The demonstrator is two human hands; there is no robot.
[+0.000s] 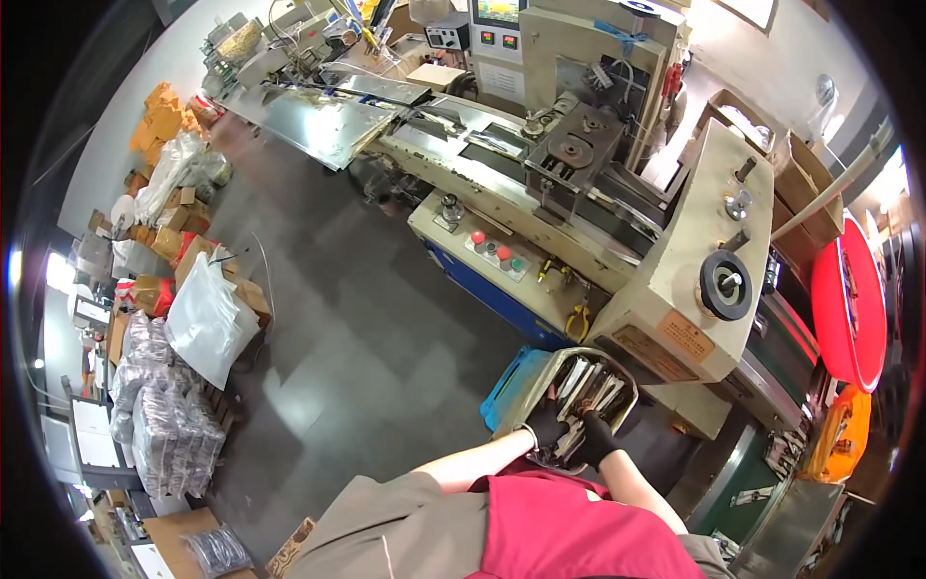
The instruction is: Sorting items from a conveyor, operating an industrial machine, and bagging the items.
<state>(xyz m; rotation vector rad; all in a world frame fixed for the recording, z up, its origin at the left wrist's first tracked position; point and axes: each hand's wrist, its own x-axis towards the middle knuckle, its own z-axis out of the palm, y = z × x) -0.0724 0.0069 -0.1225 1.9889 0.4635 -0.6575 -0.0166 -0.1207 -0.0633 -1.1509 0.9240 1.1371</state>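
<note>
Both of my hands wear black gloves and reach into a pale bin (pixel 632 394) in front of my apron. Slim, narrow packets (pixel 590 381) in white, silver and dark tones fill it, lying roughly side by side. At the bin's near left side, my left hand (pixel 547 426) is curled against a bunch of these packets. Across from it, my right hand (pixel 597 439) closes in on the same bunch from the right. Pale packet ends show between the two gloves. The fingertips are partly hidden among the packets.
A beige packing machine (pixel 675 280) with a black handwheel (pixel 725 286) stands just beyond the bin. Yellow-handled pliers (pixel 579 318) lie on its ledge by red buttons. A blue crate (pixel 511 384) touches the bin's left. Wrapped bundles (pixel 169 415) are stacked far left; a red tub (pixel 849 304) is right.
</note>
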